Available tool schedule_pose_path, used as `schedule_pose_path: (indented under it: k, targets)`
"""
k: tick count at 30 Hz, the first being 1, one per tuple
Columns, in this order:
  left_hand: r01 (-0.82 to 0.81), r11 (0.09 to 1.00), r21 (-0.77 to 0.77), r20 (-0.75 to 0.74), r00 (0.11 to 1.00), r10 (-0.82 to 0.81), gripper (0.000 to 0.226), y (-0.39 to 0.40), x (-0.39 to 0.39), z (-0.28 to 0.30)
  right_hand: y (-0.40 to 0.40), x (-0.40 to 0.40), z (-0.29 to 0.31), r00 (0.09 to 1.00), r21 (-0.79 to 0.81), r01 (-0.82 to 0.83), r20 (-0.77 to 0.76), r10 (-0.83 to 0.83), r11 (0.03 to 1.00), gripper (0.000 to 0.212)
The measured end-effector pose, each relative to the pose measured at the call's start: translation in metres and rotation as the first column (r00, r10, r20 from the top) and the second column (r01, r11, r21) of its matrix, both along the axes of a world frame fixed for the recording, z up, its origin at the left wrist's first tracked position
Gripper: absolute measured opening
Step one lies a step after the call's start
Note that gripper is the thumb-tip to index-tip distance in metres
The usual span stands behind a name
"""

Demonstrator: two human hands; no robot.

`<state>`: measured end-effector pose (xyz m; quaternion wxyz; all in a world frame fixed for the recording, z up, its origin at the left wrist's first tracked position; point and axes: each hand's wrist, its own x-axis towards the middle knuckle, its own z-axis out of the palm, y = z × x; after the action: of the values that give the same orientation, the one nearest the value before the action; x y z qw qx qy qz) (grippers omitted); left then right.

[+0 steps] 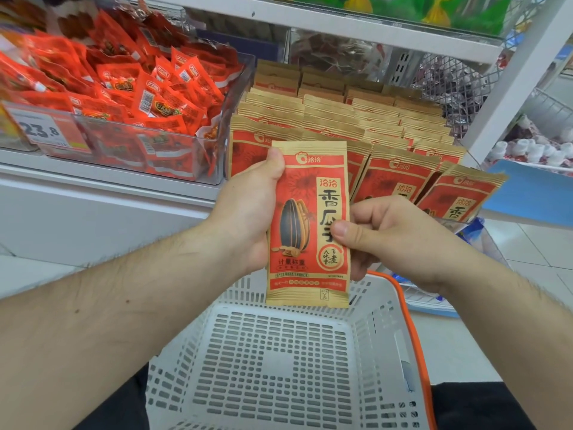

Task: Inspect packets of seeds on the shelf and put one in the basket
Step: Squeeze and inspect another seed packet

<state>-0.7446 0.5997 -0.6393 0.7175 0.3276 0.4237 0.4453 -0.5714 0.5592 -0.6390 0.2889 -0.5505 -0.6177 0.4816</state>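
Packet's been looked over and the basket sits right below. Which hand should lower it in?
Either would likely do, but the left hand looks better placed: it wraps the packet along its edge, while the right hand only pinches its side. The basket lies directly beneath.

Seed packet [308,225] up front: kraft-look paper w/ matt tan edges, red print panel, faint sheen, crimped seals top & bottom. Rows of seed packets [356,119] behind: same matt tan finish. Left bin [173,150]: clear hard plastic, smooth, glossy reflections. Small snack packs [148,88] inside: shiny orange-red film, crinkled, catching light. Basket [279,361]: white slotted plastic, smooth, semi-matt; rim [417,342] orange plastic. Shelf [325,29]: painted white metal, smooth. Mesh panel [459,85] at right: white expanded metal.
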Motion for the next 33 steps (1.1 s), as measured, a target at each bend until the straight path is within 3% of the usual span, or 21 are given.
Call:
schedule_pose_path:
  k: [3, 6, 14, 19, 25, 29, 33]
  targets:
    - [-0.007, 1.0, -0.011, 0.033, 0.999, 0.008, 0.044, -0.002, 0.0, 0.002, -0.001, 0.002, 0.001, 0.999, -0.078, -0.054, -0.003, 0.054, 0.995, 0.052]
    - [-0.007, 1.0, -0.005, 0.034, 0.999, 0.007, 0.047, -0.002, 0.0, 0.002, -0.002, 0.002, 0.001, 0.996, -0.077, -0.086, 0.005, 0.087, 0.993, 0.044]
    - [-0.068, 0.998, 0.009, 0.007, 0.998, 0.068, 0.043, -0.005, -0.002, 0.006, -0.003, 0.004, 0.004, 0.985, -0.099, -0.164, -0.064, 0.158, 0.981, 0.049]
    - [-0.097, 0.995, 0.03, -0.083, 0.992, 0.099, 0.039, -0.004, -0.003, 0.007, -0.006, -0.001, 0.007, 0.989, -0.035, -0.149, 0.009, 0.15, 0.988, 0.044]
    - [-0.06, 0.992, 0.113, -0.207, 0.975, 0.083, 0.032, -0.007, -0.002, 0.004, -0.006, -0.005, 0.004, 0.964, 0.057, -0.13, 0.24, 0.113, 0.99, 0.034]
    - [-0.074, 0.989, 0.131, -0.173, 0.98, 0.096, 0.031, -0.008, -0.001, 0.004, -0.007, -0.005, 0.004, 0.982, 0.081, -0.141, 0.139, 0.129, 0.987, 0.023]
    - [-0.02, 0.985, 0.17, -0.196, 0.979, 0.053, 0.031, -0.009, 0.003, 0.0, -0.005, -0.009, 0.0, 0.999, 0.187, -0.037, 0.015, 0.035, 0.982, 0.056]
